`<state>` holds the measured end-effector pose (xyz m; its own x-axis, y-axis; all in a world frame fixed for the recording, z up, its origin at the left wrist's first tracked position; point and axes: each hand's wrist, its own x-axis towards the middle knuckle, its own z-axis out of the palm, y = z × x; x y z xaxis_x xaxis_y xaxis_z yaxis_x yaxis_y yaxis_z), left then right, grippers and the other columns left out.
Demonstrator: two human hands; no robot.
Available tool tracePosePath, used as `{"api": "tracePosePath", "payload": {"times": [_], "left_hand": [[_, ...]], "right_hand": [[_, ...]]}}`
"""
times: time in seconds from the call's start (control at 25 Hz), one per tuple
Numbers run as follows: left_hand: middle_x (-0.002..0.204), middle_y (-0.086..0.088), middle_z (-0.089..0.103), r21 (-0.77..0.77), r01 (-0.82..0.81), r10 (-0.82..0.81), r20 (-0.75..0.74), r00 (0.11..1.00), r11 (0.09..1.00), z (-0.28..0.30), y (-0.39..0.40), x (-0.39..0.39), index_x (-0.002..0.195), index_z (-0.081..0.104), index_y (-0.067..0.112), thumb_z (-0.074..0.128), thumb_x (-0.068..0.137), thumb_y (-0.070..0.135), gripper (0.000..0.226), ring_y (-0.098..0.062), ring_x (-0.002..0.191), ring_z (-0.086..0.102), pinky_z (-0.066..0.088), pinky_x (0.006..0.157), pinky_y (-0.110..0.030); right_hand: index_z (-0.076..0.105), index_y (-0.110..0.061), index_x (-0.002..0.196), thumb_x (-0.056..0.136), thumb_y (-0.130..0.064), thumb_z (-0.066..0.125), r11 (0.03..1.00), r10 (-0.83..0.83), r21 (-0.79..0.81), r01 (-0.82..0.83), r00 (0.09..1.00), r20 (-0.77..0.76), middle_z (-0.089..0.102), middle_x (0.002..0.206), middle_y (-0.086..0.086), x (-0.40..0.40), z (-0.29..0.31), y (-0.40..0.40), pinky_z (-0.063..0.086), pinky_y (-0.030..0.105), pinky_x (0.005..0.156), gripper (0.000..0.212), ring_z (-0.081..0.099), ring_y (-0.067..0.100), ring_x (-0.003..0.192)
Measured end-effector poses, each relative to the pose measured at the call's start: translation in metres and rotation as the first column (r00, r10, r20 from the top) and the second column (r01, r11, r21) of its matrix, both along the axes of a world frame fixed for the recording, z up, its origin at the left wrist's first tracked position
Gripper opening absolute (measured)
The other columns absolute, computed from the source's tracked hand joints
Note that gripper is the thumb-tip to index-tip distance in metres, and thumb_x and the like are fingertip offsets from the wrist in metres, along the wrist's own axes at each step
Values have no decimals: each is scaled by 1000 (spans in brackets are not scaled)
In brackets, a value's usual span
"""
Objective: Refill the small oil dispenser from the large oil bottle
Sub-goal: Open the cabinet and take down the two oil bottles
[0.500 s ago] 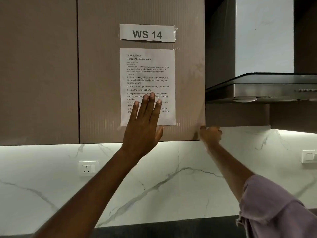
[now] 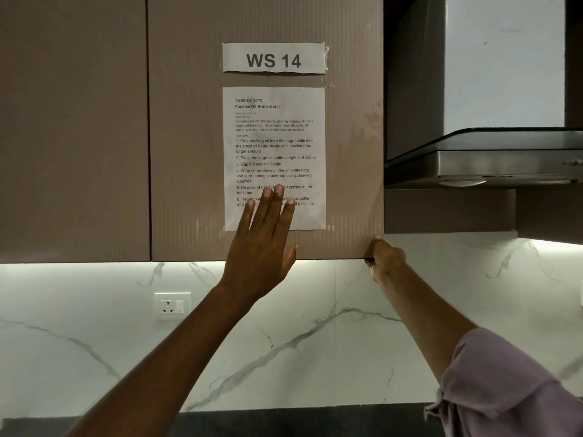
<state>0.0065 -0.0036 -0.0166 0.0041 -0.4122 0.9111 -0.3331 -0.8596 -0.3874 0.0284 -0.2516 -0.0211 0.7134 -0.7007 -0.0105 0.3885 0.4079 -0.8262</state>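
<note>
Single head-worn wide-angle view, no second view to overlap with. Camera sits close to a wall cabinet door [image 2: 265, 127] and faces it nearly straight on, tilted slightly upward; door fills upper centre of frame. Taped instruction sheet [image 2: 273, 152] and "WS 14" label [image 2: 273, 58] are centre frame, near enough that the larger print reads. Range hood [image 2: 485, 159] cuts in at right edge, marble backsplash [image 2: 284, 342] spans the lower half, dark countertop strip [image 2: 284, 424] along the bottom. Both forearms enter from the lower corners, reaching up and away from the lens. Straight lines bow at the edges.
</note>
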Motion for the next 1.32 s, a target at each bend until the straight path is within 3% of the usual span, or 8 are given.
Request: {"api": "tracePosePath", "payload": {"times": [0.2, 0.48, 0.6, 0.72, 0.96, 1.16, 1.24, 1.32], "left_hand": [[150, -21, 26, -2, -12, 12, -36, 999, 1000, 0, -8, -13, 142, 30, 3, 50, 83, 44, 75, -36, 139, 22, 25, 111, -52], [151, -19, 25, -66, 86, -100, -248, 964, 994, 7, -36, -62, 144, 29, 5, 55, 87, 41, 72, -35, 140, 21, 32, 108, -51], [151, -16, 28, -108, 137, -167, -367, 915, 985, 16, -47, -96, 142, 33, 9, 51, 91, 41, 63, -33, 138, 29, 43, 97, -49], [145, -12, 37, -152, 187, -231, -374, 898, 971, 22, -49, -125, 137, 39, 14, 49, 91, 42, 55, -29, 126, 44, 51, 89, -44], [137, -4, 45, -274, 263, -351, -351, 868, 925, 21, -6, -176, 136, 40, 19, 44, 90, 53, 57, -23, 121, 46, 48, 91, -37], [138, -2, 46, -417, 355, -514, -375, 771, 837, 19, 64, -226, 137, 39, 18, 42, 88, 59, 63, -20, 124, 45, 39, 99, -32], [138, -4, 47, -490, 372, -582, -398, 710, 789, 21, 94, -247, 136, 39, 16, 40, 84, 66, 72, -21, 123, 47, 39, 101, -35], [137, -6, 48, -508, 314, -562, -466, 684, 803, 22, 124, -266, 136, 37, 16, 42, 77, 73, 82, -23, 122, 48, 42, 101, -38]], "right_hand": [[53, -2, 104, 93, -19, 61, 998, -45, 48, 42, 996, 71, 59, 103, 13, -14, -14, 7, 55, 36, 89, 22, 61, 24, 89], [61, -8, 83, 94, -23, 58, 978, -77, -168, 121, 966, 248, 64, 91, 8, -62, -41, 18, 54, 29, 76, 19, 63, 24, 91], [65, -5, 95, 93, -25, 60, 962, -41, -246, 118, 954, 295, 66, 95, 10, -92, -52, 27, 55, 29, 77, 21, 65, 24, 91], [64, 2, 106, 92, -27, 60, 957, -37, -257, 133, 937, 348, 66, 96, 9, -126, -60, 51, 56, 29, 78, 32, 65, 21, 89], [57, -17, 92, 88, -28, 62, 902, -137, -317, 292, 892, 432, 63, 90, 5, -214, -68, 132, 58, 22, 71, 12, 65, 22, 83], [55, -20, 89, 74, -40, 65, 809, -93, -462, 363, 855, 510, 63, 83, 0, -272, -70, 225, 56, 21, 74, 27, 64, 14, 77], [55, -21, 91, 77, -37, 69, 736, -52, -544, 403, 835, 548, 63, 85, -4, -284, -70, 260, 53, 16, 75, 25, 63, 8, 79], [57, -16, 98, 80, -27, 73, 660, 5, -611, 438, 810, 586, 64, 91, -2, -292, -71, 295, 50, 12, 77, 26, 62, 7, 84]]}}
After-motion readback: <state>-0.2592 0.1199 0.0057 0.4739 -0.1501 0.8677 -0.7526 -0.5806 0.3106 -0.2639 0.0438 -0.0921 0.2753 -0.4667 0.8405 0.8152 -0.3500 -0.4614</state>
